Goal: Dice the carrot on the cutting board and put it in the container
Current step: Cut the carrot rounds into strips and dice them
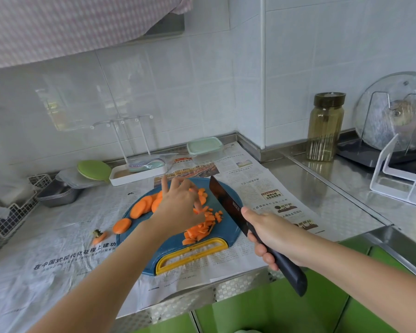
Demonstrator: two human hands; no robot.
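Observation:
A blue cutting board (175,246) with a yellow handle lies on newspaper. Round carrot slices (143,206) sit on its left part, and one slice (122,225) hangs over its left edge. A pile of small carrot pieces (202,230) lies toward the board's right. My left hand (180,204) hovers over the carrot with fingers spread; whether it touches the pieces under it is hidden. My right hand (271,235) grips the dark handle of a black cleaver (228,203), blade over the board's right edge. A lidded clear container (205,147) stands behind the board.
A carrot stem end (99,235) lies on the newspaper left of the board. A white tray (135,174), green lid (94,169) and metal trays (58,193) sit at the back left. A glass jar (326,127) and a lid rack (399,169) stand at the right.

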